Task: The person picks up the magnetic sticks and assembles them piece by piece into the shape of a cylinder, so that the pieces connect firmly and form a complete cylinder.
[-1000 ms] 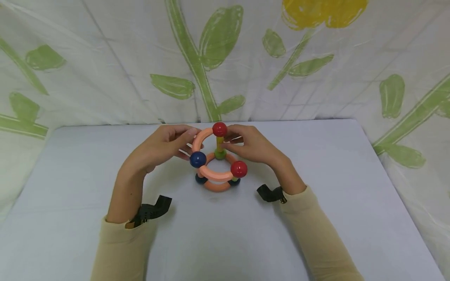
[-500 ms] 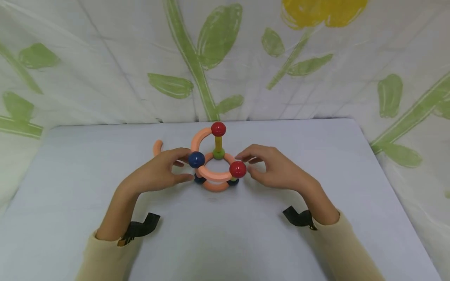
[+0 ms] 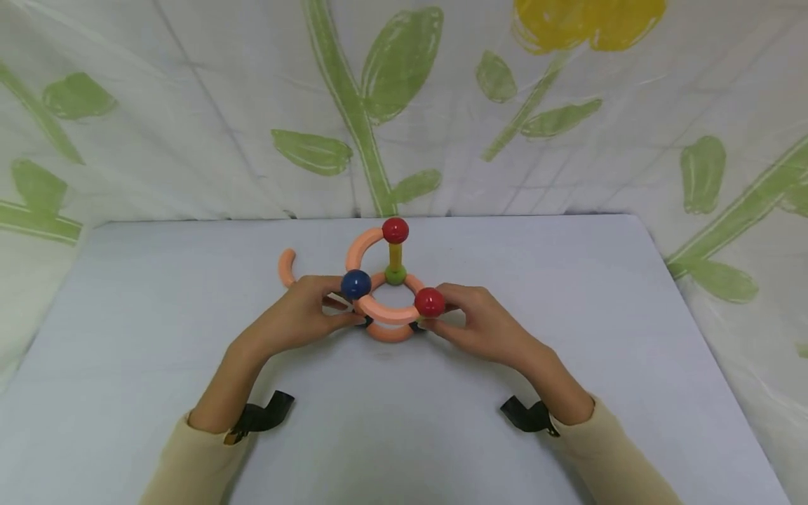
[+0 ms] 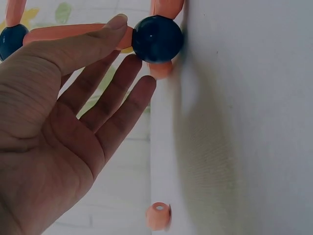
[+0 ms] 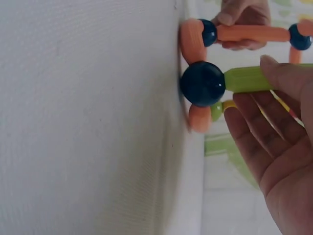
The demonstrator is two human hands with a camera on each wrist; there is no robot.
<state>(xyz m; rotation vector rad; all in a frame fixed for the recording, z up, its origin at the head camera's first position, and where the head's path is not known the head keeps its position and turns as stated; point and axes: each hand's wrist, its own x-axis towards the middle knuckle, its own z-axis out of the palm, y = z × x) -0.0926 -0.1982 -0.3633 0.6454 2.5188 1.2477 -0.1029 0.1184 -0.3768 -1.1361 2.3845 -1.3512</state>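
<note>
A ball-and-rod toy structure stands on the table, with curved orange rods forming a lower ring and a partial upper arc. My left hand (image 3: pixel 297 315) pinches the upright orange rod (image 4: pixel 63 32) on its left, just above a lower dark blue ball (image 4: pixel 158 39). On the right side, my right hand (image 3: pixel 489 326) pinches the upright light green rod (image 5: pixel 247 79) between a lower dark blue ball (image 5: pixel 203 83) and the upper red ball (image 3: pixel 430 302). At the back, a yellow rod (image 3: pixel 395 257) joins a red ball (image 3: pixel 395 230) to a green ball (image 3: pixel 395 273).
One loose curved orange rod (image 3: pixel 287 266) lies on the white table (image 3: pixel 391 421), behind my left hand. Beyond the far edge hangs a pale sheet (image 3: pixel 221 105) painted with green leaves and a yellow flower.
Both hands have come nearer and lower, from the structure's back part to its two front uprights, which they now pinch. The loose curved rod has come into sight. The structure stays in place.
</note>
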